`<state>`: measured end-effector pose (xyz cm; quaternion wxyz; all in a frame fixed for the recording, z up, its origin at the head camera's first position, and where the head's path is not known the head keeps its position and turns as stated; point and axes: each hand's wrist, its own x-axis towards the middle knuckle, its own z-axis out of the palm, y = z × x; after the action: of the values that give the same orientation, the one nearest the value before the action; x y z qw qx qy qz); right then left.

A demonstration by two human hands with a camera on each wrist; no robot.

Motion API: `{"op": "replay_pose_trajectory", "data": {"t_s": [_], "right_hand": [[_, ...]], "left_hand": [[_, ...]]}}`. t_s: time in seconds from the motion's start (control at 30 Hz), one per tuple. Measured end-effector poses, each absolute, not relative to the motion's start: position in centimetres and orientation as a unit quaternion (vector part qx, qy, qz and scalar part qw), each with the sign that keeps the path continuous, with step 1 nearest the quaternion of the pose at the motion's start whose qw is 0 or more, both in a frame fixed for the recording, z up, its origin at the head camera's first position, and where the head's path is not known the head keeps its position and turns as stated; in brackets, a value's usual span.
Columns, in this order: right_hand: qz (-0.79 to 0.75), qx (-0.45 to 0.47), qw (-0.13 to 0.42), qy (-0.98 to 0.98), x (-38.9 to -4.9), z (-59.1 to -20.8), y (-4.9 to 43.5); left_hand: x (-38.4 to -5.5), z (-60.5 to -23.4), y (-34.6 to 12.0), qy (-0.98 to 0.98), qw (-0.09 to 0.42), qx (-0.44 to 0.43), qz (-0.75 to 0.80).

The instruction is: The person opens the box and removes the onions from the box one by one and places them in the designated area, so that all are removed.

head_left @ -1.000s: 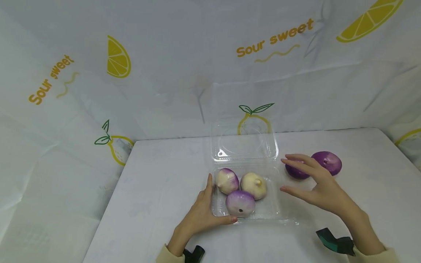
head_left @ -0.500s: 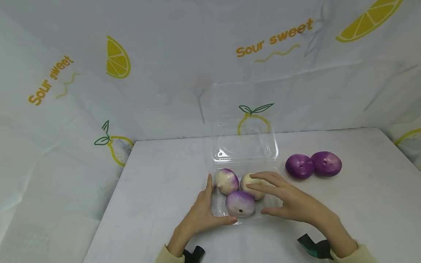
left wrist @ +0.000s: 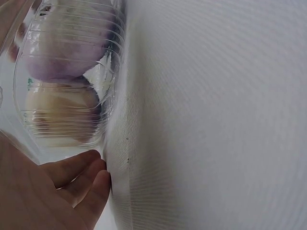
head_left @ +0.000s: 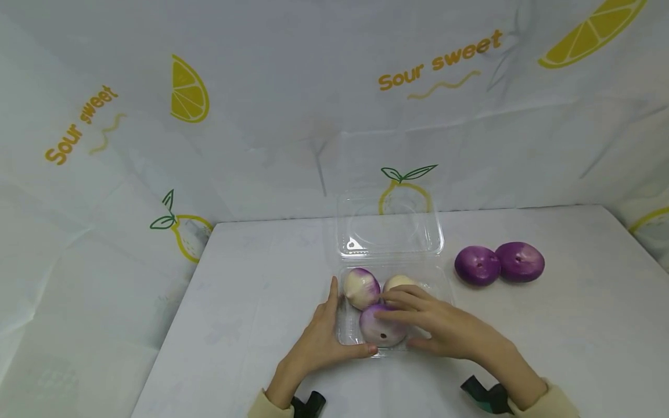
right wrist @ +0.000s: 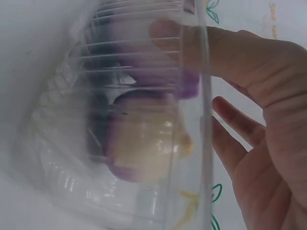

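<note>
A clear plastic clamshell box [head_left: 432, 273] stands with its lid raised, several purple-and-white onions inside. One onion [head_left: 361, 288] is at the back left, a paler onion [head_left: 399, 282] beside it, and a front onion [head_left: 377, 332] nearest me. My left hand [head_left: 326, 337] rests along the box's left side, thumb at its front edge; the left wrist view shows its fingers [left wrist: 79, 177] beside the clear wall. My right hand [head_left: 444, 325] reaches over the box, fingers spread above the front onion, thumb by its right side. Whether they touch it is hard to tell. It partly hides the paler onion.
Two dark purple onions [head_left: 499, 264] lie side by side on the white table [head_left: 272, 273], to the right of the box. The transparent lid [head_left: 389, 232] leans up at the back. A white cloth [head_left: 292, 116] printed with lemons hangs behind the table.
My right hand has moved left from in front of the dark purple onions, first over the paler onion, then onto the front one. My left hand has stayed at the box.
</note>
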<state>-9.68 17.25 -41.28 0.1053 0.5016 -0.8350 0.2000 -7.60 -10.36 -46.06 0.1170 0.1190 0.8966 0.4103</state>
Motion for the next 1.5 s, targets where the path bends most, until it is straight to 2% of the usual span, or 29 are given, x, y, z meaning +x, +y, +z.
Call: {"op": "replay_pose_trajectory", "data": {"t_s": [0.47, 0.73, 0.93, 1.5], "right_hand": [[0.163, 0.512, 0.052, -0.842, -10.0, -42.0, 16.7], [0.161, 0.521, 0.107, -0.832, -10.5, -42.6, 16.3], [0.224, 0.512, 0.143, -0.817, -10.7, -42.5, 16.8], [0.338, 0.389, 0.16, -0.842, -10.9, -42.3, 18.2]], "left_hand": [[-7.5, -45.9, -10.2, 0.9, 0.113, 0.118, 0.403], [-7.6, -46.0, -10.2, 0.899, 0.112, 0.118, 0.407], [-7.6, -45.8, -10.2, 0.899, 0.108, 0.123, 0.406], [-7.5, -45.8, -10.1, 0.899, 0.114, 0.111, 0.408]]}}
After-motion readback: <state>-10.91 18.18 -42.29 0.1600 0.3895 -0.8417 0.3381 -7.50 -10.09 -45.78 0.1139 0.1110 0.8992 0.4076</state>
